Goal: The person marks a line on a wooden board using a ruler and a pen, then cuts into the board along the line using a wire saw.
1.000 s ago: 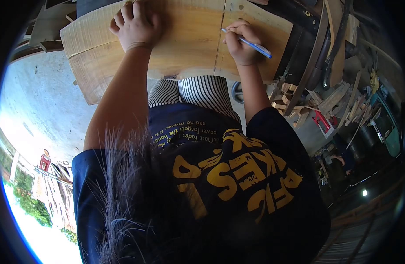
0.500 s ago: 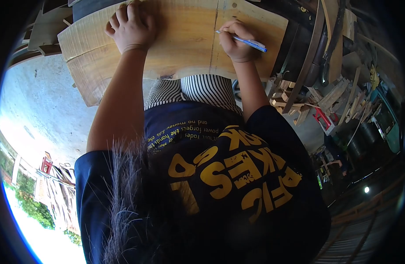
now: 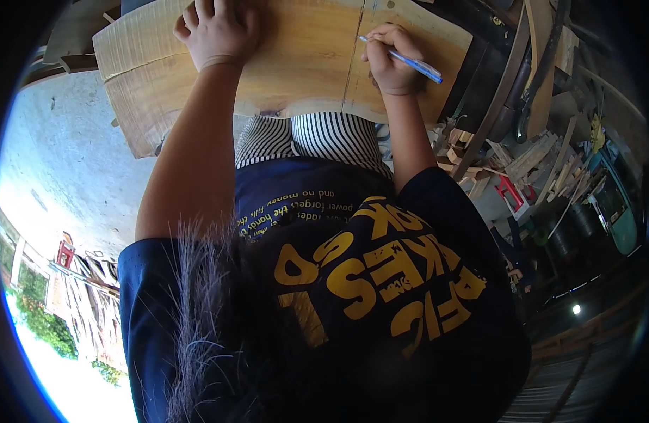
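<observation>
A broad wooden board (image 3: 296,77) with one wavy edge lies in front of my body. My left hand (image 3: 220,34) rests on its left part, fingers apart and pressing on the wood, with the fingertips partly cut off by the frame edge. A blue and white pen (image 3: 419,65) is pinched in my right hand (image 3: 395,60), its tip at the board near a dark line (image 3: 351,67) that runs across the grain. A dark knot-like spot (image 3: 269,113) shows on the near edge.
Wood offcuts (image 3: 532,158) lie piled on the floor at right, beside a red object (image 3: 509,192) and a green panel (image 3: 615,204). Long curved strips (image 3: 495,92) stand close to the board's right end. More scrap wood (image 3: 92,303) is heaped at far left. Another person (image 3: 523,261) shows dimly at right.
The view has shifted slightly, so the board sits a little higher in it. My right hand with the pen appears slightly further right; both hands stay on the board.
</observation>
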The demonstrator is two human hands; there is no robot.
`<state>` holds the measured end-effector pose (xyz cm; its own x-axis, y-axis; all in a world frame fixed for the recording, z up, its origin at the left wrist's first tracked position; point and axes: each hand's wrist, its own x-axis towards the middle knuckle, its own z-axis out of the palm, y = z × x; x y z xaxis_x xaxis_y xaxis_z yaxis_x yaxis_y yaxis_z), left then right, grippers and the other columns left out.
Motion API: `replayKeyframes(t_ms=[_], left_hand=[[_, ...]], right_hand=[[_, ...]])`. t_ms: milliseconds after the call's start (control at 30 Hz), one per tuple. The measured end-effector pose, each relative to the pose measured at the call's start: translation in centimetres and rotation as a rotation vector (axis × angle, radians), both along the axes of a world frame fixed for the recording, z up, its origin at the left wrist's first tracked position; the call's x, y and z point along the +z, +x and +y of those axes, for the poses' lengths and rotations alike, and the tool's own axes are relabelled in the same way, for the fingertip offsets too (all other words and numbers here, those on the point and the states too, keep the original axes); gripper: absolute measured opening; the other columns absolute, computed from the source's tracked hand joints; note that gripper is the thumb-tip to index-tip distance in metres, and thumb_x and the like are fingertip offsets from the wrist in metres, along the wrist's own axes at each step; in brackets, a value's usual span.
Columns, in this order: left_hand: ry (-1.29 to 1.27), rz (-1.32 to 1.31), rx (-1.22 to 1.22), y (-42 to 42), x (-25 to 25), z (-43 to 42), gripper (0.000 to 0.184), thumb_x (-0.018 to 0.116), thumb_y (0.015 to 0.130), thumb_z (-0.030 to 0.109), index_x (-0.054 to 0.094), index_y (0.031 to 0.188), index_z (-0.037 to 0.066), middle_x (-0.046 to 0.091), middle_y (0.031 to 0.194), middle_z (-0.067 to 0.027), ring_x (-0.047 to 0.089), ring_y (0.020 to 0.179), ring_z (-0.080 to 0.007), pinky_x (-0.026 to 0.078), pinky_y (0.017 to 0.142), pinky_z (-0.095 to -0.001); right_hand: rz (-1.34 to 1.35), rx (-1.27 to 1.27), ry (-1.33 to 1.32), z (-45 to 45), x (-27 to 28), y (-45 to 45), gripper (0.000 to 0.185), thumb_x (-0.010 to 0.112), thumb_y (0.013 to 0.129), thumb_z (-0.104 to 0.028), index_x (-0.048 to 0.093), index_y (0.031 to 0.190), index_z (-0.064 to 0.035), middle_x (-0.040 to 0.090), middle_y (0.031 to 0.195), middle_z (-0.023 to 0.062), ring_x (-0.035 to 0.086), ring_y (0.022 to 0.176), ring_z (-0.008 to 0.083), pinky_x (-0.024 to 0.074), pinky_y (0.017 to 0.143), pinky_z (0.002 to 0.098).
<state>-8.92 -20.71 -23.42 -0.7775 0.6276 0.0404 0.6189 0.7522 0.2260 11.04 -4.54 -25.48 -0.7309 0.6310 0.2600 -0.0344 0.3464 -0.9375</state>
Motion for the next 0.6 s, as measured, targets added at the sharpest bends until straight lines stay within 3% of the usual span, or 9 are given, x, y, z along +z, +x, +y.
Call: replayKeyframes(t_ms=[433, 533, 600], left_hand=[[0.015, 0.032, -0.024, 0.0, 0.2, 0.2, 0.051, 0.056, 0.073, 0.027, 0.047, 0.119, 0.010, 0.046, 0.123, -0.0149, 0.040, 0.115, -0.0326, 0.026, 0.100, -0.0481], [0.044, 0.036, -0.021, 0.0, 0.1, 0.2, 0.050, 0.055, 0.073, 0.027, 0.048, 0.119, 0.010, 0.046, 0.123, -0.0146, 0.040, 0.116, -0.0324, 0.025, 0.100, -0.0485], [0.038, 0.023, -0.014, 0.0, 0.1, 0.2, 0.050, 0.055, 0.073, 0.027, 0.048, 0.120, 0.010, 0.046, 0.123, -0.0146, 0.040, 0.116, -0.0325, 0.025, 0.100, -0.0487]], right_hand=[[-0.089, 0.100, 0.046, 0.2, 1.4, 0.3, 0.015, 0.048, 0.077, 0.012, 0.045, 0.065, 0.0026, 0.061, 0.077, 0.0137, 0.054, 0.050, 0.0099, 0.0454, 0.045, 0.0229], [-0.006, 0.028, -0.140, -0.2, 1.4, 0.0, 0.016, 0.048, 0.076, 0.012, 0.045, 0.065, 0.0023, 0.061, 0.076, 0.0132, 0.054, 0.050, 0.0096, 0.0449, 0.045, 0.0225], [-0.020, 0.005, -0.073, 0.0, 0.8, 0.1, 0.010, 0.055, 0.072, 0.007, 0.051, 0.067, -0.0004, 0.060, 0.069, 0.0100, 0.056, 0.050, 0.0137, 0.0448, 0.046, 0.0244]])
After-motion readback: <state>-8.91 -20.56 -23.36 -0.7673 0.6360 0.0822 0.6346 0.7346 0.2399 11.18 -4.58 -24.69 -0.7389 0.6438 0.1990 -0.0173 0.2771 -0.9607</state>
